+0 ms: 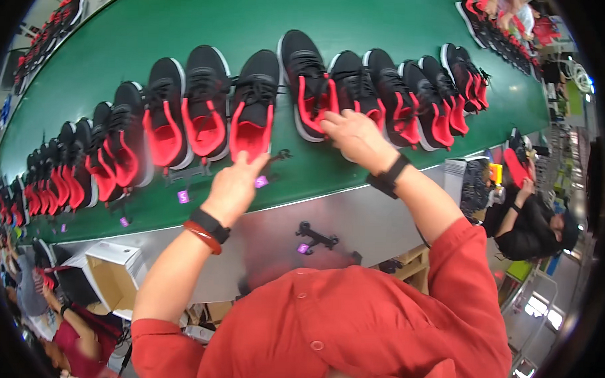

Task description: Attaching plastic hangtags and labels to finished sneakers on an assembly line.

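A long row of black sneakers with red linings and white soles stands on a green belt, toes pointing away from me. My left hand [234, 185] is at the heel of one sneaker [258, 77], with finger and thumb closed on its back edge. To the right, my right hand [359, 137] grips the collar of another sneaker [302, 59], which sits slightly farther forward than its neighbours. A third sneaker [348, 67] stands partly behind my right hand. Below my hands, a small black plastic hanger [318, 239] with a purple tag lies on the metal ledge [274, 228].
More purple-tagged black hangers lie along the belt's near edge, one by a purple tag [183, 197]. A white box [116, 276] stands below the ledge at left. Co-workers sit at both sides, one in black [538, 227] holding a red item. More shoes line the far side.
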The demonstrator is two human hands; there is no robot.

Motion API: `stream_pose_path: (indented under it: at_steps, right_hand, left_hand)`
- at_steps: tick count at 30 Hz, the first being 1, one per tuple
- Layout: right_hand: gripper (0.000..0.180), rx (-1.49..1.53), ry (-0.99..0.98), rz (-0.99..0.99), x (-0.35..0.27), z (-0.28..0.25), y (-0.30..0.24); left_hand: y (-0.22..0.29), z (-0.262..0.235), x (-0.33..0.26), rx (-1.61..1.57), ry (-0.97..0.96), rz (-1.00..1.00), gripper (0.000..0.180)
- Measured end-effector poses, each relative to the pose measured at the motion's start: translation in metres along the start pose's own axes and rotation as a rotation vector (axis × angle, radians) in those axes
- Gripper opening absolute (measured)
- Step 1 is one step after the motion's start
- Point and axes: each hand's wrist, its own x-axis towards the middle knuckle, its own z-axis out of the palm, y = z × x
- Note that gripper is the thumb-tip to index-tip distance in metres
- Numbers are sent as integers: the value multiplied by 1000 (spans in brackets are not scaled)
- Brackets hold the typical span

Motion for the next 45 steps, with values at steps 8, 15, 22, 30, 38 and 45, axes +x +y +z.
stream_pose_path:
  at_steps: [8, 15, 22, 30, 38, 45]
  right_hand:
    - [24, 16, -65, -287, 30, -19, -43]
    - [26, 66, 26, -268, 14, 15, -43]
    - [29, 57, 58, -321, 27, -1, -40]
    - [23, 8, -13, -349, 37, 9, -48]
    - [43, 83, 166, -192, 22, 11, -38]
    - [48, 400, -55, 46, -115, 26, -74]
  left_hand:
    - [-8, 8, 1, -171, 66, -33, 45]
    - [-9, 7, 1, -160, 46, -41, 43]
    - [-9, 7, 3, -105, 52, -11, 41]
    - [-4, 1, 4, -78, 6, -28, 37]
    - [-1, 26, 6, -177, 173, 152, 55]
    - [22, 10, -14, 190, 492, 77, 57]
